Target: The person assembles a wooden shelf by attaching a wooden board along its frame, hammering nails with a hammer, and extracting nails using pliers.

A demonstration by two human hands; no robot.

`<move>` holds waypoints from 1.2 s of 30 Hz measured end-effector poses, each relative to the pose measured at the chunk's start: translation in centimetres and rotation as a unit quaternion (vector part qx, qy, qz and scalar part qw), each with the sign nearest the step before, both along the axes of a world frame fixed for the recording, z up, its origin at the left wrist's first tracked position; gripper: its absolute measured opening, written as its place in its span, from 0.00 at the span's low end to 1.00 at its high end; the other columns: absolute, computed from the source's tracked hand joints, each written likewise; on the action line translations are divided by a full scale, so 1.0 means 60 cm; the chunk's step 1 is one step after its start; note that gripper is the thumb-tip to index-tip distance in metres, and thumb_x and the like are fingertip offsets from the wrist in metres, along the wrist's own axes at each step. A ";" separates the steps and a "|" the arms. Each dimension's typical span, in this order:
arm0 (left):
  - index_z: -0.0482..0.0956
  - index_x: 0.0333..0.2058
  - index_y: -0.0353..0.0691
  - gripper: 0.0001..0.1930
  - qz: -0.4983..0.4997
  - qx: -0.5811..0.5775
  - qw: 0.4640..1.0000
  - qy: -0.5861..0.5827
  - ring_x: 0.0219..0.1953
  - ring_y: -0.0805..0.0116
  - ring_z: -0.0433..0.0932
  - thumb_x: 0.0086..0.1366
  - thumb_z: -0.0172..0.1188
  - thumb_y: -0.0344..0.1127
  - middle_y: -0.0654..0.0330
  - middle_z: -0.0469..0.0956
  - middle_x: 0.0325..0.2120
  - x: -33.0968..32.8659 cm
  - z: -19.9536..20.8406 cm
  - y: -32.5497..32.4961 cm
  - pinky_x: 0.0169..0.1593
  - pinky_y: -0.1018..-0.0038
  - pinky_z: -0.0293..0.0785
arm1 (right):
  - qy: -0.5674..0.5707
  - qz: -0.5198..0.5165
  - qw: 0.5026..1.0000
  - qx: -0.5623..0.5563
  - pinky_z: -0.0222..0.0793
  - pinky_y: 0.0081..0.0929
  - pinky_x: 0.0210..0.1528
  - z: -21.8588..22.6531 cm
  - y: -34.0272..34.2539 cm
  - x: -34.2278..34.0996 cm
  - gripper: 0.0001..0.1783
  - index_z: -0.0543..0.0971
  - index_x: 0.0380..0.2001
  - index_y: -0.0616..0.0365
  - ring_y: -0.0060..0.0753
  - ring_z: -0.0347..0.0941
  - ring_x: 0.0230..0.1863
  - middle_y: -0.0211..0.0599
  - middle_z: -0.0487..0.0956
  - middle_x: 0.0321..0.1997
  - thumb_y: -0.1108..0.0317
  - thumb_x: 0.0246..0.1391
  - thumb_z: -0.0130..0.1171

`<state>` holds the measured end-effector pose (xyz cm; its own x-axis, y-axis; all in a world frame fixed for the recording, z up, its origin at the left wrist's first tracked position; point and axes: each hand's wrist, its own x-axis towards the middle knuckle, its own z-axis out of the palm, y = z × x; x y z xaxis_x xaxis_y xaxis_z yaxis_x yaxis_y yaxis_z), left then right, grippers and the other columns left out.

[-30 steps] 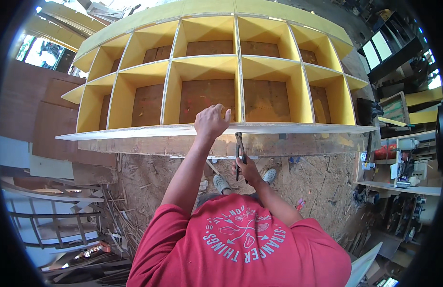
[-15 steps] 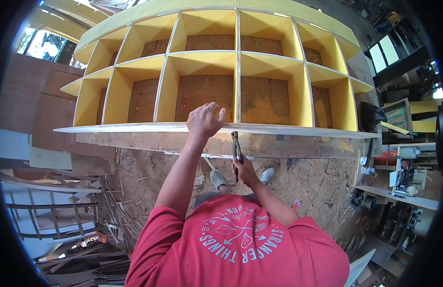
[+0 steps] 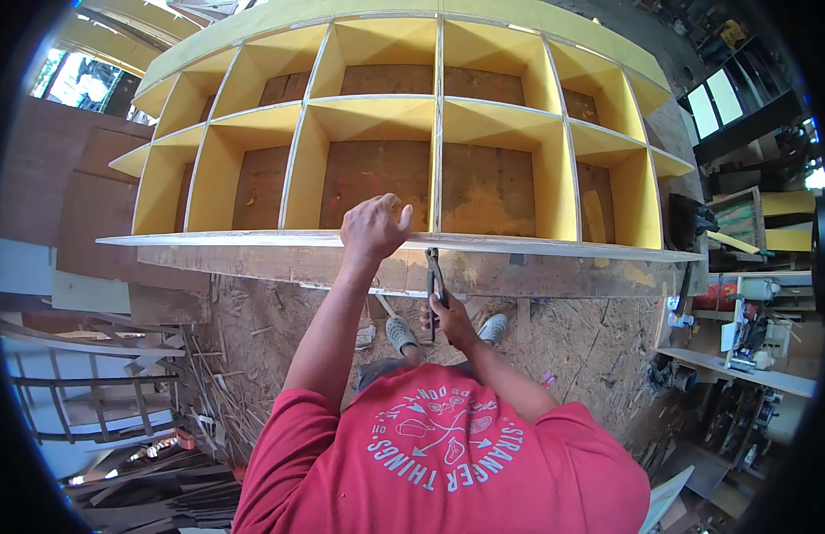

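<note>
My left hand rests over the top edge of the long front board of a yellow compartment frame. Its fingers bend over into a middle compartment, and their tips are partly hidden; the thumb stands apart on the right. A little lower and to the right, my right hand is closed around the dark handles of a pair of pincers. The pincers point up, their rounded metal head just below the board's edge. Whether the jaws touch the board I cannot tell.
The frame lies on a worn wooden worktable. Scrap strips and debris litter the floor around my feet. Machine parts stand on a shelf at the right, and panels lean at the left. A black bag hangs near the frame's right end.
The view has shifted slightly, moving the frame and both hands a little left in the picture. My left hand keeps its place on the board, and the pincers stay in my right hand.
</note>
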<state>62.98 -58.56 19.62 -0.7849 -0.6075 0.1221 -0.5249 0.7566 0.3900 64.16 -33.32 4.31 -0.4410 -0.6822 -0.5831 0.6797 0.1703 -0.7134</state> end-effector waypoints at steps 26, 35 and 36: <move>0.86 0.35 0.46 0.13 -0.016 -0.015 0.999 0.049 0.40 0.54 0.86 0.64 0.66 0.49 0.58 0.87 0.34 -0.001 -0.008 0.005 0.46 0.60 0.80 | 0.186 0.130 0.973 0.033 0.71 0.30 0.29 -0.005 0.033 -0.060 0.17 0.73 0.37 0.56 0.25 0.73 0.23 0.29 0.76 0.25 0.54 0.74 0.53; 0.85 0.34 0.46 0.14 -0.033 -0.070 0.992 0.101 0.37 0.52 0.86 0.63 0.66 0.50 0.57 0.86 0.31 0.000 -0.026 -0.002 0.42 0.58 0.81 | 0.039 -0.021 0.999 -0.027 0.72 0.28 0.26 -0.036 -0.017 0.015 0.10 0.73 0.43 0.52 0.24 0.73 0.23 0.31 0.77 0.28 0.57 0.73 0.56; 0.85 0.34 0.46 0.14 -0.037 -0.056 0.994 0.085 0.37 0.51 0.86 0.64 0.66 0.51 0.56 0.86 0.31 -0.003 -0.026 -0.001 0.42 0.58 0.81 | 0.064 -0.016 0.998 -0.023 0.72 0.28 0.26 -0.044 -0.007 0.008 0.09 0.73 0.43 0.51 0.23 0.72 0.22 0.31 0.77 0.27 0.58 0.73 0.56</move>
<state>62.79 -58.64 18.07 -0.7894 -0.5232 0.3210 -0.3992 0.8348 0.3790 64.64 -33.74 1.66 -0.5323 -0.6907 -0.4895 0.5872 0.1153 -0.8012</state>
